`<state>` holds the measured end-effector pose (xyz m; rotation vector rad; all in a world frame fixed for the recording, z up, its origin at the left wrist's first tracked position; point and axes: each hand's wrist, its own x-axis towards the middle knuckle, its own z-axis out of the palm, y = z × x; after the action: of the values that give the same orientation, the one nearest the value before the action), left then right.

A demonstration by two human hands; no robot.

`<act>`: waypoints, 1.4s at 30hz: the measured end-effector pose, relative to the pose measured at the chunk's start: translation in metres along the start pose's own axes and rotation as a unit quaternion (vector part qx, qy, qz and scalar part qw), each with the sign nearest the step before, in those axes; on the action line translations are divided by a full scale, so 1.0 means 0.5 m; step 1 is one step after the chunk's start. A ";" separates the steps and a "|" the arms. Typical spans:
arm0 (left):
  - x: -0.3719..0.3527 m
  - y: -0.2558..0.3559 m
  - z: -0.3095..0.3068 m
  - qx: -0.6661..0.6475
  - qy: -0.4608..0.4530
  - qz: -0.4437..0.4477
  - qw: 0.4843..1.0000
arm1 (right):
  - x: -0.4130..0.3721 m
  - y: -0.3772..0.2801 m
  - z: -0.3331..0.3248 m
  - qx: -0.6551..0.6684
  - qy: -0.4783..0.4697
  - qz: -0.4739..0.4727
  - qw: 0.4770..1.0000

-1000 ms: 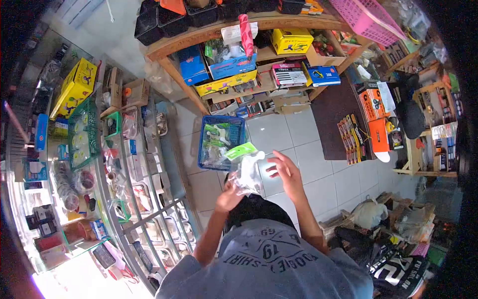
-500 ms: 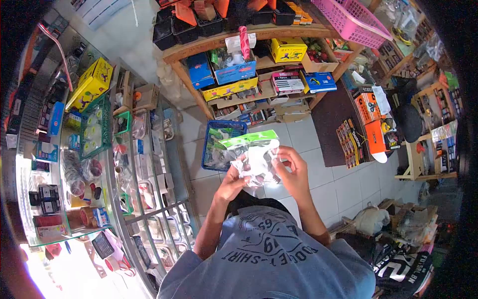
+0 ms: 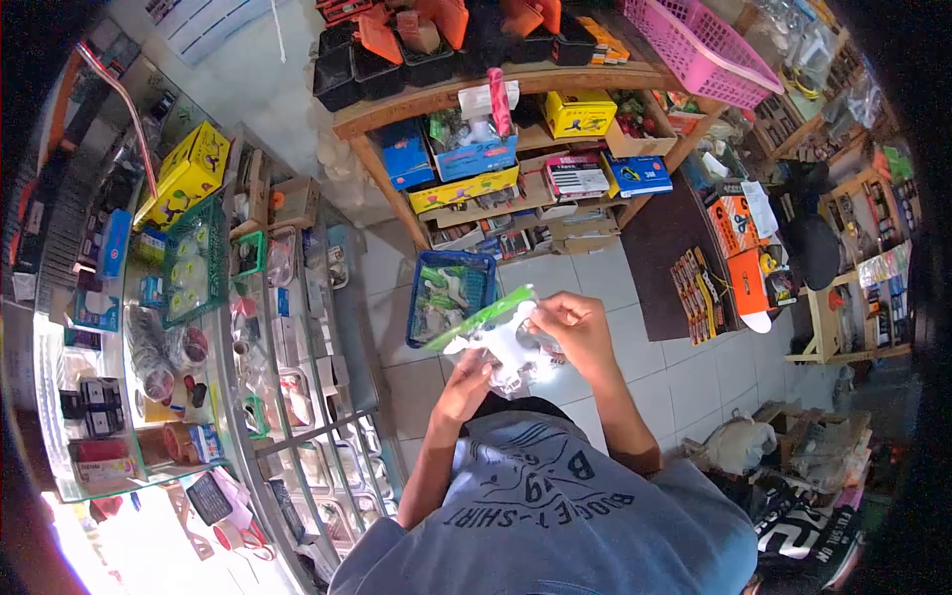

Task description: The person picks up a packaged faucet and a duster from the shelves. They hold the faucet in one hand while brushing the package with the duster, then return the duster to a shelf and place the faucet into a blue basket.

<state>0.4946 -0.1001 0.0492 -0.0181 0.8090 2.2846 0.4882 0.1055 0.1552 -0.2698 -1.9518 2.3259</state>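
Note:
A clear plastic packet (image 3: 508,349) with a green header strip and a white item inside is held up in front of my chest. What the white item is, I cannot make out. My left hand (image 3: 466,385) pinches the packet's lower left side. At its upper right, the thumb and fingers of my right hand (image 3: 575,327) grip the edge near the green strip. Just beyond, on the tiled floor, stands a blue basket (image 3: 415,309) holding several similar green-topped packets.
A wooden shelf (image 3: 426,111) with boxes and black bins stands ahead, a pink basket (image 3: 694,50) on its right end. Glass display shelving (image 3: 233,436) lines my left. Orange boxes (image 3: 746,283) sit on the right, with bundled bags (image 3: 742,446) lower right.
The packet has tilted, its green strip now slanting up to the right and seen more edge-on. Both hands still hold it; my left hand is slightly lower. The view has shifted a little.

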 end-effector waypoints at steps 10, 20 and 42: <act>-0.028 0.276 -0.034 0.197 -0.045 0.100 0.974 | 0.112 -0.053 0.086 -0.169 -0.196 -0.106 0.960; 0.080 0.334 -0.054 0.467 -0.153 -0.094 0.866 | 0.184 -0.025 0.226 -0.417 -0.222 -0.141 0.870; 0.116 0.275 -0.212 0.036 0.033 -0.047 0.998 | 0.564 -0.170 0.019 0.290 -0.105 0.092 0.947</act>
<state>0.3432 -0.1999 0.0257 -0.0964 0.9046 2.1754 0.2063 0.1632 0.2190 -0.1632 -1.2530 3.0233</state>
